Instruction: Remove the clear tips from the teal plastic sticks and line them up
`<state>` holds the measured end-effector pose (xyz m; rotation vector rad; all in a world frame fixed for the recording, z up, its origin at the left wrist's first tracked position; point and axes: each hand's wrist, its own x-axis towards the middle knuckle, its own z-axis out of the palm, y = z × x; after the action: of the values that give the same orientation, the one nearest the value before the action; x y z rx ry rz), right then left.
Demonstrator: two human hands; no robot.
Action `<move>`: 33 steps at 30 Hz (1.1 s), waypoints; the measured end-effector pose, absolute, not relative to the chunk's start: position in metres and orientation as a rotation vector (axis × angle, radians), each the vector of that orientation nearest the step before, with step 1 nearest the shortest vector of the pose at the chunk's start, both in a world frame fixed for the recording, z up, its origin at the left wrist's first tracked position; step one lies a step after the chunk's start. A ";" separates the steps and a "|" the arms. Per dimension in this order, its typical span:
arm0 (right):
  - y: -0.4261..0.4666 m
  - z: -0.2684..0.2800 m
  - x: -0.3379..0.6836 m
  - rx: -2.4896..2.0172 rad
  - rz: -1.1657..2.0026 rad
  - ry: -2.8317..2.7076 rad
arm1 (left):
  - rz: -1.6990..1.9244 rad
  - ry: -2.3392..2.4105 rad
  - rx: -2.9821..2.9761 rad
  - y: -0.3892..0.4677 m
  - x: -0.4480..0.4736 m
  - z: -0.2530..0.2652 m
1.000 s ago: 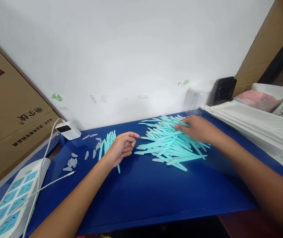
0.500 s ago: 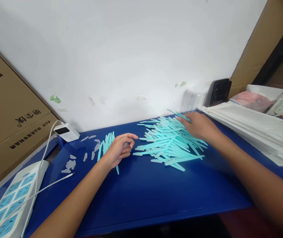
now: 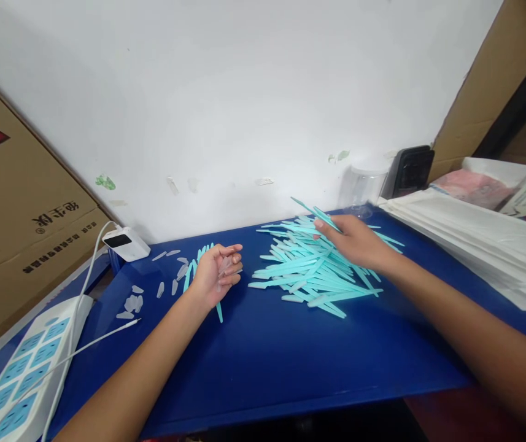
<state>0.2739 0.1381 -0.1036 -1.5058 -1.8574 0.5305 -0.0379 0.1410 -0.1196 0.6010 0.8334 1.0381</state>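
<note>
My right hand [image 3: 357, 241] is closed on a few turquoise eyebrow razors [image 3: 323, 217], raised over the back of a large pile of eyebrow razors [image 3: 306, 270]. Their thin ends point up and left. My left hand [image 3: 210, 276] is turned palm up with its fingers curled round several small clear plastic caps [image 3: 226, 265]. Partly hidden behind that hand lies a smaller row of eyebrow razors [image 3: 189, 271] on the blue table [image 3: 263, 362]. More loose clear caps [image 3: 132, 303] are scattered to the left of it.
At the left are a power strip [image 3: 18, 374], a white device [image 3: 127, 244] with a cable, and a cardboard box [image 3: 27, 202]. A clear container [image 3: 366, 187] and a black object [image 3: 413, 172] stand by the wall. White sheets or bags [image 3: 469, 245] lie at the right.
My right hand has moved left and turned, bringing the razors it holds further over the pile. My left hand has drawn slightly left, its palm turned up so the clear caps show.
</note>
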 end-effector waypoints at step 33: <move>0.129 -0.101 0.263 -1.339 0.535 -2.013 | 0.516 1.522 2.177 0.135 -0.047 -0.117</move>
<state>0.2632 0.1287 -0.1013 -1.3386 -2.0133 0.5347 -0.0474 0.1354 -0.1174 2.1773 1.5223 0.5164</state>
